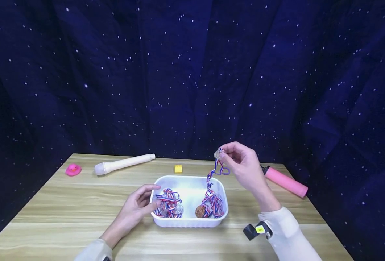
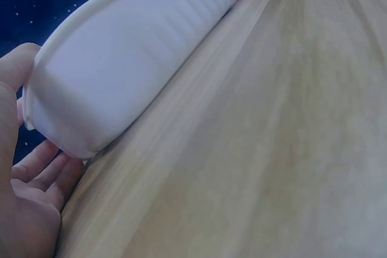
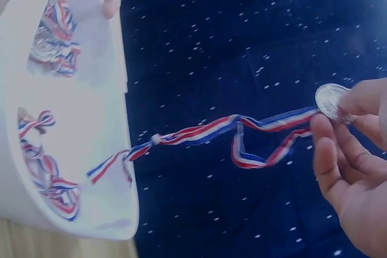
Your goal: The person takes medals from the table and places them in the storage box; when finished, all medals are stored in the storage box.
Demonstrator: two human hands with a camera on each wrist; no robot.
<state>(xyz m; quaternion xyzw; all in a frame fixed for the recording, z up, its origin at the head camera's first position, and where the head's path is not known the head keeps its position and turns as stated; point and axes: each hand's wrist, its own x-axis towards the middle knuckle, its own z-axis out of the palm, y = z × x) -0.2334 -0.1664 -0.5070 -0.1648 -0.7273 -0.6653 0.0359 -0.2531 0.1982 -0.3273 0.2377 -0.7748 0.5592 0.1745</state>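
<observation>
A silver medal (image 3: pixel 331 101) is pinched between the thumb and fingers of my right hand (image 1: pixel 243 165), above the right back of a white plastic tub (image 1: pixel 189 223). Its red, white and blue ribbon (image 3: pixel 205 130) dangles, knotted partway along, down toward the tub. Inside, silver medals with tangled ribbons (image 1: pixel 169 203) lie at the left. A bronze medal (image 1: pixel 200 211) lies at the right with more striped ribbons (image 1: pixel 213 204). My left hand (image 1: pixel 137 206) holds the tub's left rim, thumb over the edge; in the left wrist view its other fingers (image 2: pixel 45 164) lie by the tub's lower end.
Along the back of the wooden table (image 1: pixel 65 224) are a pink rubber duck (image 1: pixel 73 169), a white microphone (image 1: pixel 125 164) and a small yellow block (image 1: pixel 178 169). A pink cylinder (image 1: pixel 286 182) with a black end lies at the right. A dark starry curtain (image 1: pixel 192 79) hangs behind.
</observation>
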